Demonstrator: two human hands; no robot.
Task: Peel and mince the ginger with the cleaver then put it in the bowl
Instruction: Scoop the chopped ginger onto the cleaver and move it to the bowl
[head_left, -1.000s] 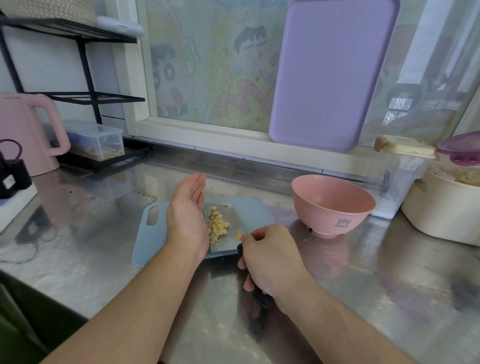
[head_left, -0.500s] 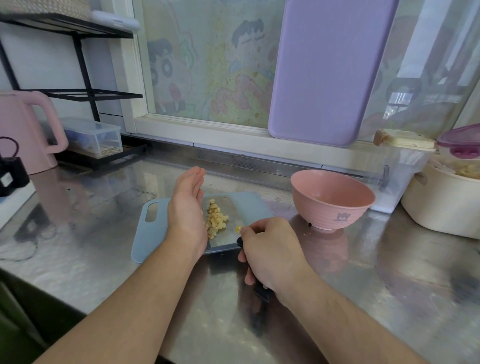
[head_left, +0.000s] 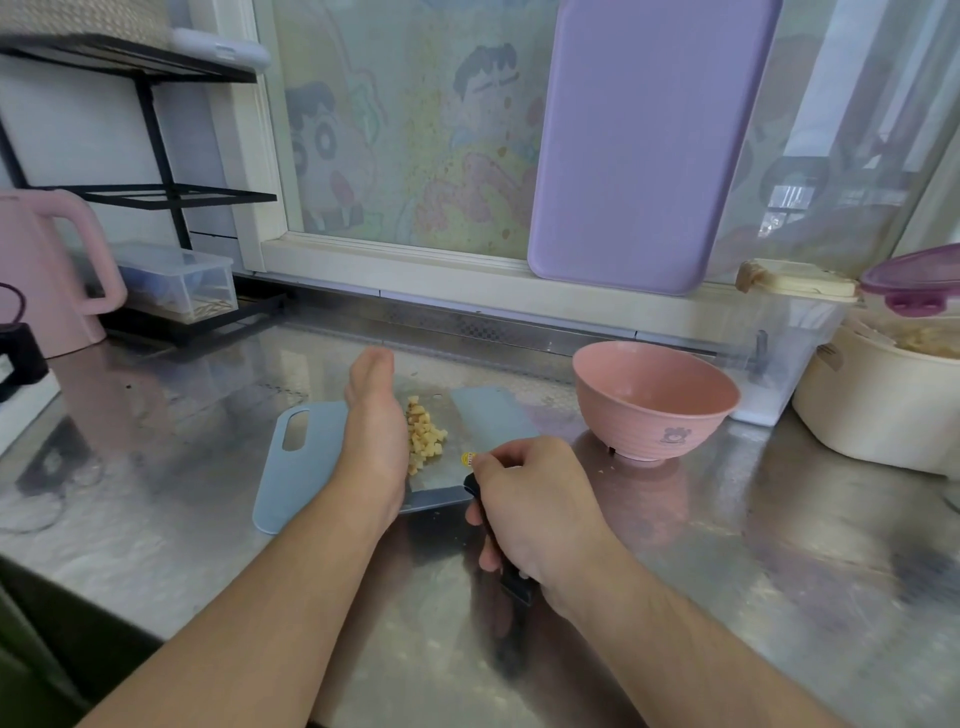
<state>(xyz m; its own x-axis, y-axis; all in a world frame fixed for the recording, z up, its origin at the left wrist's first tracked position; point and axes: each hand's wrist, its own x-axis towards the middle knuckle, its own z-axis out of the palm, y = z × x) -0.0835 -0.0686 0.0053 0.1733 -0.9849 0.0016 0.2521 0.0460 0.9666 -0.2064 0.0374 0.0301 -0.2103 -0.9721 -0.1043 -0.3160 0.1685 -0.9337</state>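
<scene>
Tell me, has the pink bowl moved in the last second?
No. The pink bowl sits in the same spot, just right of the blue cutting board; only the camera's view has shifted slightly.

Daylight is coming through a far window (head_left: 415, 135) bearing cartoon film, a black rack (head_left: 156, 192) standing far left on the steel counter (head_left: 779, 545).

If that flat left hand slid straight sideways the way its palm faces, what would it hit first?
The left hand would meet the chopped ginger piled on the cleaver blade, right beside the palm; whether they already touch is unclear.
</scene>
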